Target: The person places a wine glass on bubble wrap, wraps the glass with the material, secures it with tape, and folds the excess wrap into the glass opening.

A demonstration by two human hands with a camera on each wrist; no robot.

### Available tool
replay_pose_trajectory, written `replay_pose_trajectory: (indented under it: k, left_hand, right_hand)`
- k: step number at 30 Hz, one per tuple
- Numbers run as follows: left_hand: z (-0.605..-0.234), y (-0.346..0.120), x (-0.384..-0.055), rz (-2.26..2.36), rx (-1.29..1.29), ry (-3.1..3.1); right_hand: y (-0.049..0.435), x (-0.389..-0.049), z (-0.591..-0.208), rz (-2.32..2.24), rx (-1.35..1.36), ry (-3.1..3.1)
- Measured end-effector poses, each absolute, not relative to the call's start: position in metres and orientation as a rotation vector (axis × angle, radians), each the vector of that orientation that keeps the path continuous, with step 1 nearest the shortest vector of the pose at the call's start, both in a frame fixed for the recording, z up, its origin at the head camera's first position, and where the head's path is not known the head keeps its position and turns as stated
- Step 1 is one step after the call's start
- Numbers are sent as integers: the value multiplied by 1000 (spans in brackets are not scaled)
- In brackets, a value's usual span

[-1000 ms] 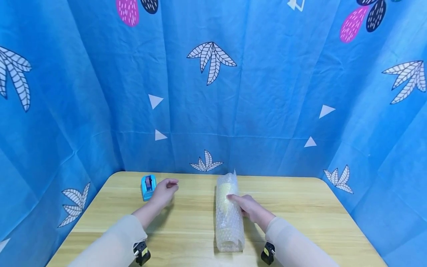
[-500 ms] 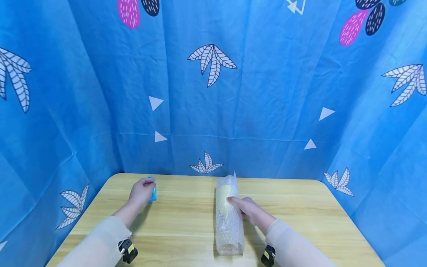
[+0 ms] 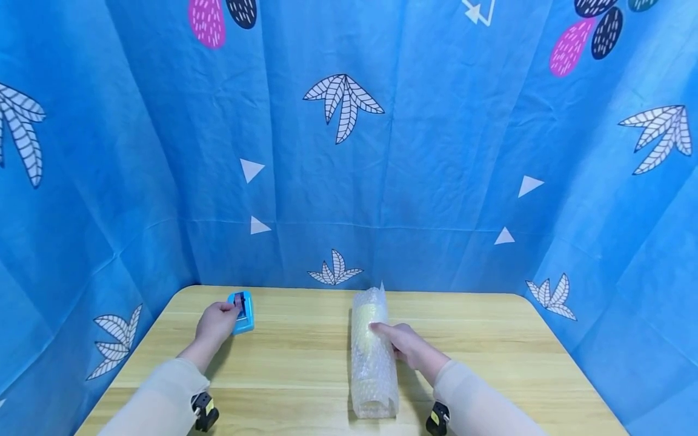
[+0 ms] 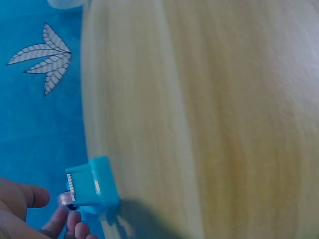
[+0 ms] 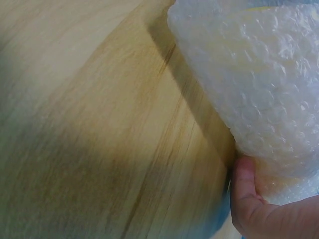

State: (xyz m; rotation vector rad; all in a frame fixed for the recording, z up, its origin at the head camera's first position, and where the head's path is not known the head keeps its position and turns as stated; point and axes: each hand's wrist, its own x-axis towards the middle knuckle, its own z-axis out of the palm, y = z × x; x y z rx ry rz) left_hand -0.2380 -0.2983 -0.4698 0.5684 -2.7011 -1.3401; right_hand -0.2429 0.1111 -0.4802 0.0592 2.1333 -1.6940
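A bubble-wrapped bundle (image 3: 374,369) lies lengthwise on the table, with something pale yellow showing through the wrap. My right hand (image 3: 406,345) grips its right side, thumb on top and the other fingers mostly hidden; the right wrist view shows the hand (image 5: 269,214) against the bubble wrap (image 5: 264,84). At the table's back left is a small blue tape dispenser (image 3: 243,324). My left hand (image 3: 215,324) is at its left side, fingertips by the tape roll. In the left wrist view, thumb and fingers stand apart beside the dispenser (image 4: 104,181) and its toothed cutter.
A pale wooden table (image 3: 294,363) carries both things. Blue patterned cloth (image 3: 349,181) hangs behind it and along both sides, close to the table's edges.
My left hand has moved left from the dispenser's right, passing over it, to its left side. The dispenser is turned slightly. My right hand and the bubble-wrapped bundle have stayed in place.
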Motion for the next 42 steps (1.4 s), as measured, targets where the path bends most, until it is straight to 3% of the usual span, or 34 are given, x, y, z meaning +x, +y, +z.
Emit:
replay_pose_trajectory:
  k: [17,42]
  left_hand:
    - [-472,-294,-247,-1123,700,-2937]
    - [-473,-294,-252,-1925,952,-2367]
  right_hand:
    - [112,-244,-481,-1687,61,2135]
    - [111,-243,-481,-1700,76,2133]
